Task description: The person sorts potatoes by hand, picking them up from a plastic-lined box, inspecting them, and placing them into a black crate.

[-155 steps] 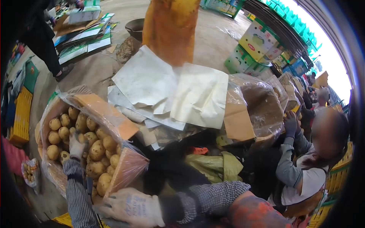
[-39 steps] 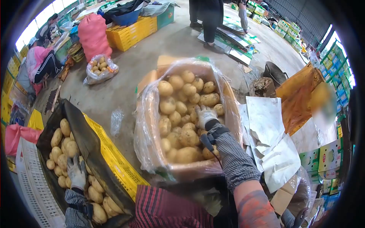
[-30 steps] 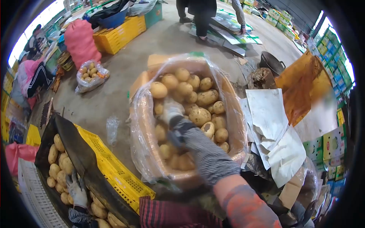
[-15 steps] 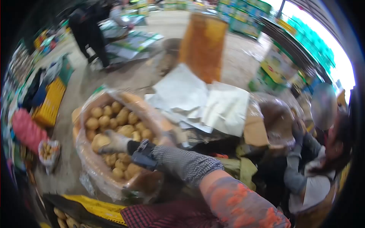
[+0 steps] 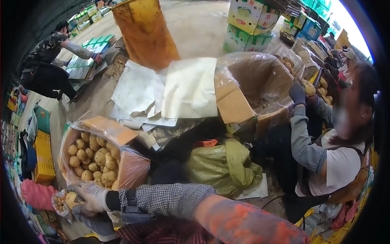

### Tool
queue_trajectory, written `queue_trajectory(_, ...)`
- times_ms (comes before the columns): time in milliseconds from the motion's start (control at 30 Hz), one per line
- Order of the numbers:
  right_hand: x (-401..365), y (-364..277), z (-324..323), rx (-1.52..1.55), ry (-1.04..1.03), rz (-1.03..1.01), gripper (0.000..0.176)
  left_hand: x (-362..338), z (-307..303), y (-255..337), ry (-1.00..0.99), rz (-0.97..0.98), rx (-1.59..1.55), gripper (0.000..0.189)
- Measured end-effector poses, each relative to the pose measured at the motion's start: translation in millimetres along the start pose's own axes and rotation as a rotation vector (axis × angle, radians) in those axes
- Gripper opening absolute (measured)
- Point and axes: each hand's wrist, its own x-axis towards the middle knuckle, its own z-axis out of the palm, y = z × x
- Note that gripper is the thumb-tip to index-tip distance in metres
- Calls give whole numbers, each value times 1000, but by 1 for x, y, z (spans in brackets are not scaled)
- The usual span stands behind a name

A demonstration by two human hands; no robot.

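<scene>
My right hand, in a pale work glove, reaches across from a checked cuff. Its fingers close on a potato just outside the front edge of a plastic-lined carton. Below it my left hand, in a grey and white glove, curls against the same potato from underneath, its fingers partly hidden. Many potatoes fill the carton beside my hands.
To the right a co-worker holds a potato by another lined carton. White paper sheets and a green sack lie between. Another person bends over flattened cartons. A yellow crate stands left.
My right hand has moved from among the potatoes in the carton to its near side, bringing a potato to my left hand, which now shows. The view has turned right.
</scene>
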Motion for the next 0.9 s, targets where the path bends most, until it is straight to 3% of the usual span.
queue_trajectory(67,13,6,-6,-45,-88,66,60,4,31,-5,132,145,605,64)
queue_trajectory(100,16,12,-4,-140,-3,-13,52,8,52,-8,164,68,423,64)
queue_trajectory(167,25,25,-4,-5,10,48,42,11,45,-13,59,118,435,65)
queue_trajectory(200,44,54,8,-137,-161,161,31,11,47,-15,76,137,429,65)
queue_trajectory(233,37,44,-17,-75,-130,164,24,12,52,-23,104,152,429,66)
queue_trajectory(267,32,58,-10,-76,23,70,24,12,54,-30,129,160,431,67)
queue_trajectory(300,31,66,-12,-98,-3,83,26,11,55,-39,153,179,453,68)
queue_trajectory(333,25,77,-17,-279,11,-264,26,7,55,-49,185,219,520,70)
queue_trajectory(367,28,92,-9,-168,10,57,26,2,53,-59,223,251,575,73)
queue_trajectory(400,31,77,-26,-148,-217,220,22,4,61,-62,271,299,613,75)
queue_trajectory(433,27,91,-26,-61,-201,130,24,3,63,-54,186,-7,36,75)
queue_trajectory(467,30,96,-31,-77,-235,220,29,4,76,-36,288,-308,-542,76)
queue_trajectory(500,29,80,-36,154,-266,246,34,3,73,-33,132,-274,-604,78)
queue_trajectory(533,30,57,-38,373,-281,284,41,1,78,-18,99,-255,-455,78)
queue_trajectory(600,20,43,-23,94,-351,110,70,6,105,7,187,-209,-606,74)
queue_trajectory(633,18,18,-20,-80,-408,0,80,6,95,3,52,-212,-742,73)
queue_trajectory(733,14,8,-10,-115,-399,181,74,-4,67,-20,-197,-318,-1298,71)
queue_trajectory(767,13,20,-5,-174,-340,60,61,-5,62,-24,-165,-425,-1583,72)
queue_trajectory(833,19,21,-7,-186,-355,49,49,-1,74,-16,209,-306,-808,77)
queue_trajectory(900,25,23,-4,-218,-319,185,41,0,78,-10,159,-265,-730,73)
